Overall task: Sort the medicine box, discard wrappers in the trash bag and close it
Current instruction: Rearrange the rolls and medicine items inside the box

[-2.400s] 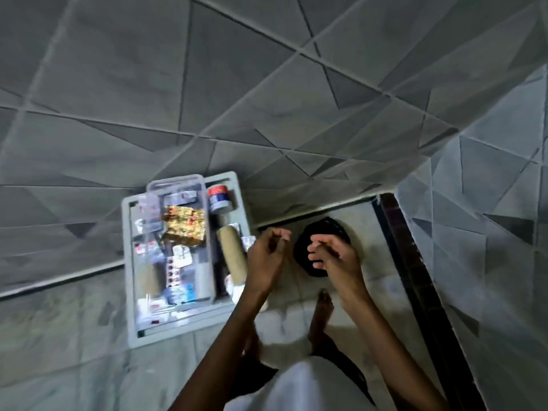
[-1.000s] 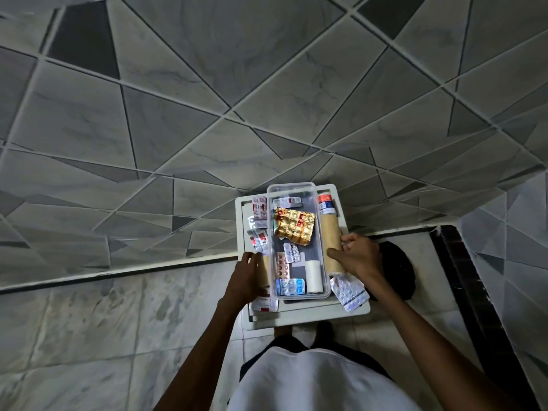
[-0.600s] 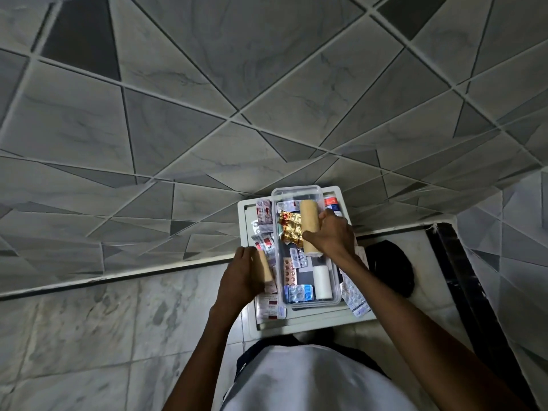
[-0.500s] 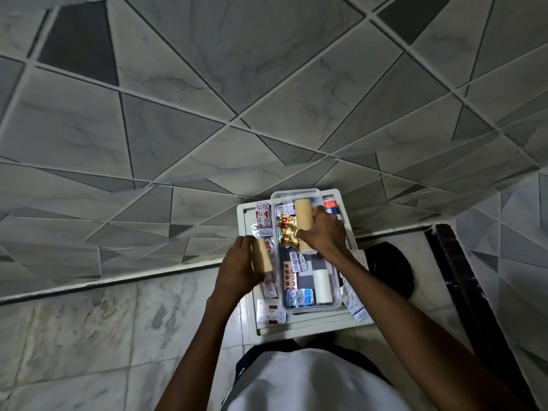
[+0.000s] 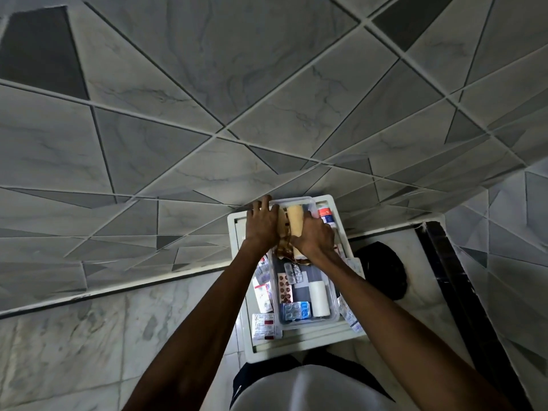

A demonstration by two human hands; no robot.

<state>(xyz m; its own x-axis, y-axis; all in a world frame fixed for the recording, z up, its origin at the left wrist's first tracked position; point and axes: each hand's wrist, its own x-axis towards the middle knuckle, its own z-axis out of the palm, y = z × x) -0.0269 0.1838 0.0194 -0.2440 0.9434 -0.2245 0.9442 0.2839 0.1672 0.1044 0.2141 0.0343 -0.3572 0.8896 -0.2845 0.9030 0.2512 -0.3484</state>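
A clear medicine box (image 5: 334, 295) rests on a white lid (image 5: 296, 351) on the floor. Both my hands are at its far end. My right hand (image 5: 314, 238) grips a tan bandage roll (image 5: 296, 221) over the box. My left hand (image 5: 262, 223) holds a second tan roll (image 5: 281, 219) beside it. A gold foil wrapper (image 5: 283, 250) shows beneath my hands. Blister strips (image 5: 293, 272), a blue strip (image 5: 296, 310) and a white roll (image 5: 318, 298) lie in the near part of the box. The black trash bag (image 5: 381, 269) sits on the floor to the right.
Loose pill strips and small cartons (image 5: 264, 324) lie on the white lid left of the box, more strips (image 5: 348, 314) on its right. A small jar with a red band (image 5: 325, 213) stands at the far right. A tiled wall (image 5: 207, 99) rises right behind.
Both hands moved from the middle of the box to its far end, carrying the two tan rolls together. The gold wrapper is now mostly covered.
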